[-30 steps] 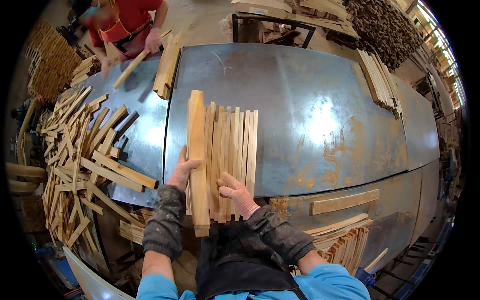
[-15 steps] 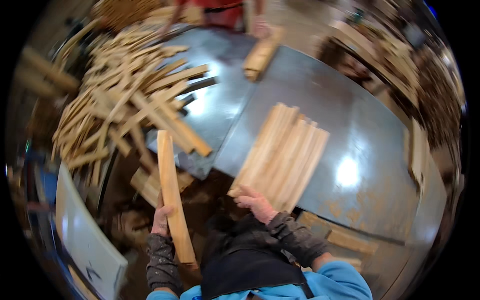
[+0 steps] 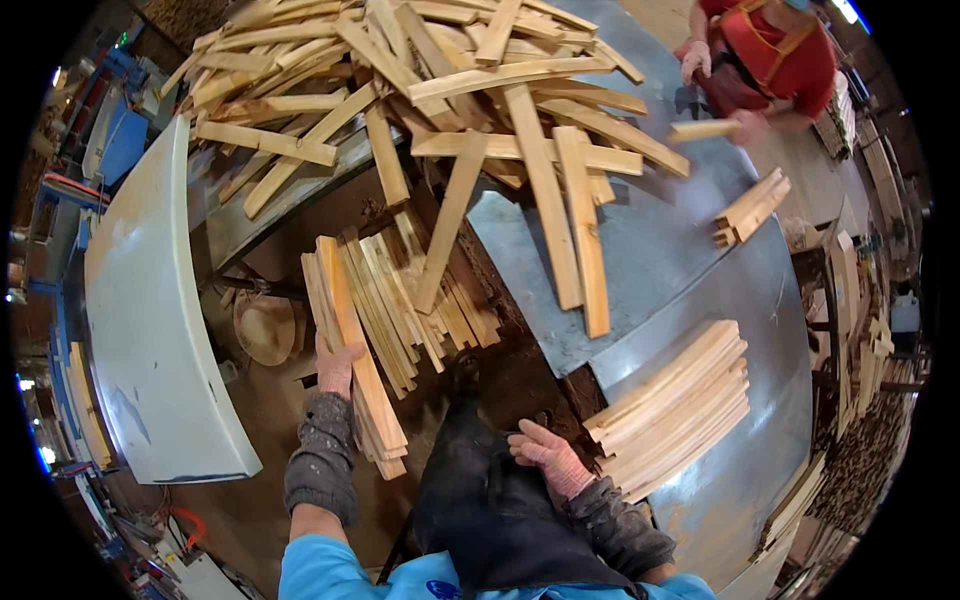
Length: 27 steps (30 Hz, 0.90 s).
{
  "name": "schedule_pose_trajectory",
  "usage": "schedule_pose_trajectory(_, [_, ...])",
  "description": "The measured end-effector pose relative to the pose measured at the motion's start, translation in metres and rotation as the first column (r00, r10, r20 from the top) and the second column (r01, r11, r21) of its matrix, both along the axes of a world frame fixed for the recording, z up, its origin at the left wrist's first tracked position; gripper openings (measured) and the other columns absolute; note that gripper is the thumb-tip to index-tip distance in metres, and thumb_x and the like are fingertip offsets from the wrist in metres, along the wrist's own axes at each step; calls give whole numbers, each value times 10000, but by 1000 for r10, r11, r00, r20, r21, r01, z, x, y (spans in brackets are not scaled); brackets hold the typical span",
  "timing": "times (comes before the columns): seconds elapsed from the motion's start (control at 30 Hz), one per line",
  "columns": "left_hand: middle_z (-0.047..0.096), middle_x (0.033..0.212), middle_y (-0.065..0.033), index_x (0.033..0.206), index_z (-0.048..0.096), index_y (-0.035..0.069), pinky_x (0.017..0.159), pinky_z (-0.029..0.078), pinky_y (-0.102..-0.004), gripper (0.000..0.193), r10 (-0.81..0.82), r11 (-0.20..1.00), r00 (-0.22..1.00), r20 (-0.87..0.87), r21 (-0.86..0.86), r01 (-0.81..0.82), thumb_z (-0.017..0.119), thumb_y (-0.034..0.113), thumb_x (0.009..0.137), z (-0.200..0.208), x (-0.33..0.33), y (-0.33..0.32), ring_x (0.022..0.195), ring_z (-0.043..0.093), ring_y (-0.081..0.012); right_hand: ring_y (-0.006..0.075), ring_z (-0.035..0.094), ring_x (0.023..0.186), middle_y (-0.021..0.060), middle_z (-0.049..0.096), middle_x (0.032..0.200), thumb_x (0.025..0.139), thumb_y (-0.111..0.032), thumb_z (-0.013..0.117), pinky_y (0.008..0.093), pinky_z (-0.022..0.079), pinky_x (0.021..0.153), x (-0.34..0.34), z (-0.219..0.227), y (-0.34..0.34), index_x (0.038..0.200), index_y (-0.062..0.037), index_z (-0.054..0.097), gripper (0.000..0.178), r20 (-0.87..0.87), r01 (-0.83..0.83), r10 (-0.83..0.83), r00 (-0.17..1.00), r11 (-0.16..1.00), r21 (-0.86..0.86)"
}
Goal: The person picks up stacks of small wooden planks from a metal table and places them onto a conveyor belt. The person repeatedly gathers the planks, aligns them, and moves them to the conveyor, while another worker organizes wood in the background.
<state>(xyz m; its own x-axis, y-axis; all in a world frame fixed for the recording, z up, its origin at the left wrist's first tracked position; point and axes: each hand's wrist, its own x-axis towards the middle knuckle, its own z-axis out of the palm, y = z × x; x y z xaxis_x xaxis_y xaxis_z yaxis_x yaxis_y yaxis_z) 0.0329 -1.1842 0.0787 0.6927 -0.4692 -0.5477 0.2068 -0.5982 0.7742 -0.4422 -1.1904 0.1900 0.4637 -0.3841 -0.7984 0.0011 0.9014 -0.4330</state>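
My left hand [image 3: 337, 368], in a pale glove, is closed round a small bundle of long wooden slats [image 3: 362, 345], held upright-slanting over the gap between the tables. Apart from any wood, my gloved right hand [image 3: 552, 458] has its fingers stretched out and holds nothing. Just right of it, a neat row of pale slats [image 3: 675, 400] lies side by side on the metal table [image 3: 640, 345]. Beyond the held bundle, more slats [image 3: 385, 305] are stacked low in the gap. A large loose heap of slats [image 3: 500, 90] covers the far table, several sticking out over its near edge.
At the far right a person in red [image 3: 765, 60] holds a slat above the table, near a small bundle of slats [image 3: 752, 207]. A whitish smooth panel [image 3: 150, 320] stands at my left, with blue machinery [image 3: 118, 140] behind it. Stacked timber [image 3: 845, 330] lines the right side.
The view has swung left, so the heap and the low stack show more fully. My left hand still grips the slats; my right hand has come away from the row on the table.
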Motion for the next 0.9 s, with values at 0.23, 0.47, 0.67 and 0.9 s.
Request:
schedule_pose_trajectory(0.23, [436, 1607, -292, 1725, 266, 201, 1209, 438, -522, 1277, -284, 770, 933, 221, 633, 84, 957, 434, 676, -68, 80, -61, 1443, 490, -489, 267, 616, 1340, 221, 588, 1538, 1078, -177, 667, 380, 500, 1145, 68, -29, -22, 1679, 47, 301, 738, -61, -48, 56, 997, 991, 129])
schedule_pose_trajectory(0.47, [378, 1656, -263, 1737, 237, 213, 1220, 421, -529, 1253, -291, 643, 935, 203, 765, 34, 904, 415, 696, -61, 96, -107, 1462, 476, -469, 269, 587, 1381, 203, 576, 1561, 1079, -158, 671, 389, 457, 1175, 99, -61, -29, 1685, 36, 297, 738, -37, -24, 35, 999, 963, 267])
schedule_pose_trajectory(0.67, [373, 1663, -262, 1736, 242, 197, 1231, 411, -502, 1226, -282, 649, 935, 217, 760, 19, 883, 402, 711, -63, 90, -104, 1485, 452, -462, 262, 580, 1381, 197, 568, 1570, 1078, -156, 669, 376, 443, 1178, 124, -67, -41, 1690, 33, 292, 743, -28, -89, 102, 994, 946, 312])
schedule_pose_trajectory(0.9, [361, 1661, -267, 1727, 253, 179, 1229, 413, -503, 1190, -356, 562, 916, 183, 826, 53, 869, 413, 736, -80, 79, -115, 1510, 415, -447, 272, 584, 1382, 205, 567, 1568, 1075, -171, 674, 383, 450, 1180, 138, -77, -59, 1688, 35, 293, 751, -4, -97, 101, 995, 961, 261])
